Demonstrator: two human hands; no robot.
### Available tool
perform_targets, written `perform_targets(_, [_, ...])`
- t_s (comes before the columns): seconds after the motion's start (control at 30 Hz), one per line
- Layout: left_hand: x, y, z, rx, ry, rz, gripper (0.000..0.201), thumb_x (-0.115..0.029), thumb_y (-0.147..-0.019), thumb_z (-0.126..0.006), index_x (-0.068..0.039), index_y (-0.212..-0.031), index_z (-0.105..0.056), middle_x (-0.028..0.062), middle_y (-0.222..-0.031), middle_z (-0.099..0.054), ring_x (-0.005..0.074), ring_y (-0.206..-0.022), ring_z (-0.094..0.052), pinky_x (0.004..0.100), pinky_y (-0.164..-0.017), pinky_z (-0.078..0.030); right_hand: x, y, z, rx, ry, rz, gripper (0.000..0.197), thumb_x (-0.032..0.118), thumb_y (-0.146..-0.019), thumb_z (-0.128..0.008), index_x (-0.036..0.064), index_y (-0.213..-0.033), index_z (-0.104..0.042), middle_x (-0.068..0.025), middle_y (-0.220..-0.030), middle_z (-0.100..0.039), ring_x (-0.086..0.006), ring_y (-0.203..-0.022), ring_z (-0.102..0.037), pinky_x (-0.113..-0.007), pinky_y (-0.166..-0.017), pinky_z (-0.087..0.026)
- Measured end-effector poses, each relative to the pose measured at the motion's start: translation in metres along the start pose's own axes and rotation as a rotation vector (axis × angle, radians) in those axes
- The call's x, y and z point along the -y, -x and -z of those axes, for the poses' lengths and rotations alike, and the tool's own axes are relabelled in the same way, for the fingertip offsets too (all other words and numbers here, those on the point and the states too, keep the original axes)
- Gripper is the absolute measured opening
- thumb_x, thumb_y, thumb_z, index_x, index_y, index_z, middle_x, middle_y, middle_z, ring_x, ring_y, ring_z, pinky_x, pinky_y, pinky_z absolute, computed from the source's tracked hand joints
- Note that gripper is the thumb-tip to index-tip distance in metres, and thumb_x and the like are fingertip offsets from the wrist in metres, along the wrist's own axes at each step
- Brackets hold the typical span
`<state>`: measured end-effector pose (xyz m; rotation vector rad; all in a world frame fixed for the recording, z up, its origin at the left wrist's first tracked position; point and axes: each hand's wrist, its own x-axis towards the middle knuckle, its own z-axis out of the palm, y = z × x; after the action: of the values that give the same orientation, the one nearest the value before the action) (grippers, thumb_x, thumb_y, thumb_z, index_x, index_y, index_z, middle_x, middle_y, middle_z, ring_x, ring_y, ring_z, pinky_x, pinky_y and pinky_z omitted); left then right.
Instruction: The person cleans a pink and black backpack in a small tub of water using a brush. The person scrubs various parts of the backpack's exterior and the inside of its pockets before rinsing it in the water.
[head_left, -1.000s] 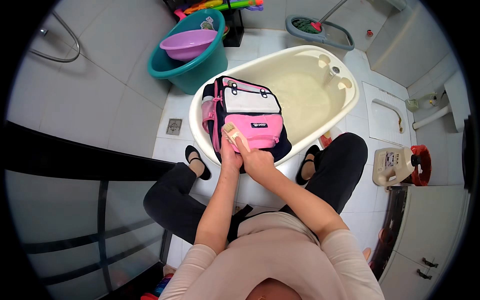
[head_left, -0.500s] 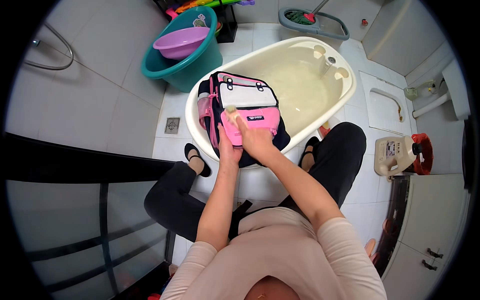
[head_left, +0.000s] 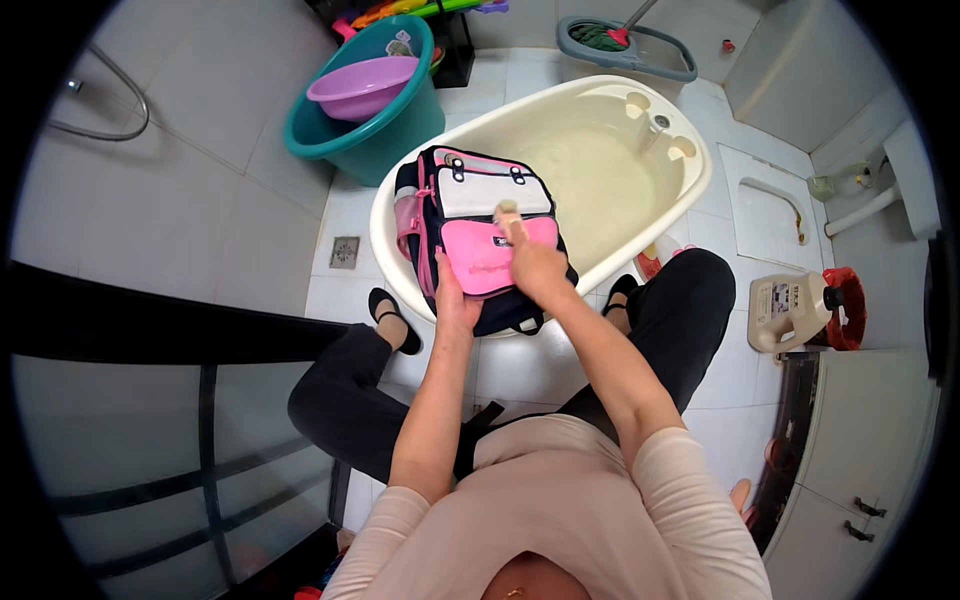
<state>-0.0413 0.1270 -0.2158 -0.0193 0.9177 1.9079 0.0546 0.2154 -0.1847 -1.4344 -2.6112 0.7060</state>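
A navy, pink and white backpack (head_left: 497, 196) lies front side up across the near left end of a cream baby bathtub (head_left: 628, 251). My left hand (head_left: 456, 302) grips the lower edge of its pink front pocket, thumb on top and the other fingers mostly hidden below. In my right hand (head_left: 540, 274) is a small light-coloured scrubbing brush (head_left: 510, 220), slightly blurred. The brush is over the top of the pink pocket, by the white panel. Shallow, cloudy water (head_left: 610, 170) covers the tub's bottom.
A teal bucket (head_left: 365, 152) with a purple basin (head_left: 362, 88) stands behind the tub's left end. A mop bucket (head_left: 655, 62) is at the back. To the right are a squat toilet (head_left: 765, 215), a beige jug (head_left: 785, 310) and a red-lined bin (head_left: 850, 305). My knees flank the tub's near end.
My right hand has moved the brush right and slightly up, from the pink pocket's left side to its top middle. My left hand stays on the backpack's lower edge.
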Motion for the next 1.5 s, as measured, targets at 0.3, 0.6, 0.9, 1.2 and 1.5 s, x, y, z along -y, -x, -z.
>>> perform_targets(0.3, [-0.002, 0.002, -0.002, -0.056, -0.015, 0.020, 0.050, -0.046, -0.086, -0.034, -0.007, -0.117, -0.041, 0.0081, -0.113, -0.048, 0.0220, -0.103, -0.048, 0.0362, -0.086, -0.041, -0.032, 0.013, -0.017, -0.060, 0.066, 0.008, 0.064, 0.012, -0.072, -0.044, 0.0093, -0.130, -0.018, -0.0140, -0.059, -0.058, -0.0284, -0.048, -0.057, -0.043, -0.042, -0.044])
perform_targets(0.6, [-0.005, 0.003, 0.003, -0.058, 0.033, 0.108, 0.052, -0.048, -0.086, -0.031, -0.008, -0.117, -0.041, 0.0079, -0.113, -0.049, 0.0218, -0.104, -0.047, 0.0382, -0.086, -0.041, 0.012, 0.049, -0.015, 0.052, 0.132, 0.285, 0.061, 0.013, -0.072, -0.043, 0.0055, -0.129, -0.022, -0.0117, -0.057, -0.058, -0.0261, -0.048, -0.058, -0.041, -0.044, -0.046])
perform_targets(0.9, [-0.005, -0.001, 0.011, -0.070, -0.022, 0.000, 0.048, -0.047, -0.086, -0.032, -0.009, -0.114, -0.043, 0.0071, -0.108, -0.052, 0.0205, -0.097, -0.052, 0.0344, -0.080, -0.045, 0.019, 0.061, -0.013, 0.046, 0.123, 0.466, 0.058, 0.013, -0.073, -0.043, 0.0063, -0.129, -0.025, -0.0118, -0.058, -0.059, -0.0256, -0.047, -0.058, -0.040, -0.042, -0.045])
perform_targets(1.2, [-0.005, -0.005, 0.008, -0.036, -0.026, 0.056, 0.051, -0.048, -0.086, -0.028, -0.008, -0.115, -0.042, 0.0069, -0.111, -0.050, 0.0207, -0.100, -0.050, 0.0355, -0.084, -0.042, 0.009, 0.056, -0.022, -0.133, 0.055, 0.407, 0.054, 0.013, -0.072, -0.044, 0.0098, -0.125, -0.032, -0.0095, -0.047, -0.054, -0.0225, -0.038, -0.054, -0.039, -0.034, -0.042])
perform_targets(1.5, [-0.001, -0.002, 0.002, -0.052, 0.028, 0.070, 0.050, -0.048, -0.086, -0.028, -0.009, -0.114, -0.043, 0.0054, -0.109, -0.052, 0.0190, -0.096, -0.052, 0.0319, -0.081, -0.044, 0.024, 0.028, -0.026, -0.243, -0.039, 0.336, 0.052, 0.015, -0.072, -0.046, 0.0084, -0.122, -0.036, -0.0114, -0.048, -0.054, -0.0256, -0.039, -0.054, -0.038, -0.036, -0.042])
